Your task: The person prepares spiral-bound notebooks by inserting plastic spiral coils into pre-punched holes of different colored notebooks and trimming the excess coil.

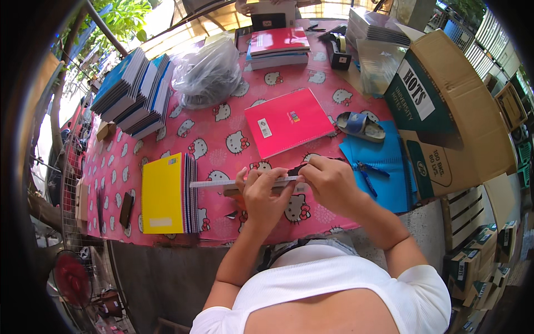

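Note:
A thin notebook (pixel 212 184) is held edge-on above the near side of the table. My left hand (pixel 260 195) is closed around its long edge. At its right end, my right hand (pixel 334 181) is closed with fingertips pinched at the edge, where something dark, perhaps the binding, partly shows. Left of my hands lies a stack of yellow spiral notebooks (pixel 161 195). Just beyond them is a pink notebook (pixel 290 123). To the right, a blue slide sandal (pixel 360 126) rests on blue spiral notebooks (pixel 384 158), with blue pens (pixel 367 177) on top.
A cardboard box (pixel 484 111) stands at the right edge. Tall blue notebook stacks (pixel 133 92), plastic bags (pixel 207 72), a pink-topped stack (pixel 278 42) and a tape dispenser (pixel 338 54) sit farther back. A small brown object (pixel 126 209) lies left. Another person's hands show across the table.

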{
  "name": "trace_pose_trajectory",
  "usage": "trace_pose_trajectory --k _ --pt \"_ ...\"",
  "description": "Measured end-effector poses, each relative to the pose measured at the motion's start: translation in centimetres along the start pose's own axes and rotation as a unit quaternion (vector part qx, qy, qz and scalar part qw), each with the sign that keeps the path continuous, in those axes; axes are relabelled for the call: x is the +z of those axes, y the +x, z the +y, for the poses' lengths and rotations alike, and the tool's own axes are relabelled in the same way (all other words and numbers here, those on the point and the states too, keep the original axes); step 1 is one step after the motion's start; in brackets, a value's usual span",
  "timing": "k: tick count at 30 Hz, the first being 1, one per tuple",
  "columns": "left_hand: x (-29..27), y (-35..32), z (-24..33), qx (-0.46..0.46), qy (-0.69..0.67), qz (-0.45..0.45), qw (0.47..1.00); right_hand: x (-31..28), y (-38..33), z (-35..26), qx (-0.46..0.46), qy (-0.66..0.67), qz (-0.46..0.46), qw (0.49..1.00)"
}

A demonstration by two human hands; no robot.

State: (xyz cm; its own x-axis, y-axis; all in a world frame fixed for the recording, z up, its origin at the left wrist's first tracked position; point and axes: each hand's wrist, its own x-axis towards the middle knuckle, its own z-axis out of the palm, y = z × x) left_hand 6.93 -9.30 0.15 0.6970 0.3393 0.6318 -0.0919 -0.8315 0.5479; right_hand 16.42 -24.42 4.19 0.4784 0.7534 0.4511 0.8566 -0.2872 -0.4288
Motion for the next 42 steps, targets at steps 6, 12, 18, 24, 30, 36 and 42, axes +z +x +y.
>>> trace_pose_trajectory --k 6,12,18,24,30,36,42 --pt "-1.1 -0.3 0.1 0.034 -0.007 -0.034 0.999 -3.4 0.7 17.5 0.229 -0.173 -0.005 0.958" --pt "-1.5 -0.1 -0.5 0.074 0.080 -0.027 0.994 -0.2 -4.2 26.6 0.326 -0.205 -0.091 0.919" --pt "-1.8 0.3 -0.6 0.030 0.031 -0.014 0.999 -1.9 0.7 14.9 0.154 0.568 -0.073 0.805" --pt "-2.5 0.4 -0.3 0.011 -0.005 -0.005 1.000 0.4 3.0 12.1 0.099 0.190 -0.248 0.945" --pt "-1.5 0.6 -0.5 0.050 0.033 -0.023 0.998 4.5 1.8 13.0 0.042 0.062 -0.230 0.970" --pt "-2.0 0.5 -1.0 0.029 0.016 -0.013 0.999 1.5 0.5 10.3 0.159 0.712 -0.130 0.672" --pt "-2.2 1.1 -0.7 0.004 0.027 -0.014 1.000 4.5 1.3 14.3 -0.061 0.382 -0.120 0.914"
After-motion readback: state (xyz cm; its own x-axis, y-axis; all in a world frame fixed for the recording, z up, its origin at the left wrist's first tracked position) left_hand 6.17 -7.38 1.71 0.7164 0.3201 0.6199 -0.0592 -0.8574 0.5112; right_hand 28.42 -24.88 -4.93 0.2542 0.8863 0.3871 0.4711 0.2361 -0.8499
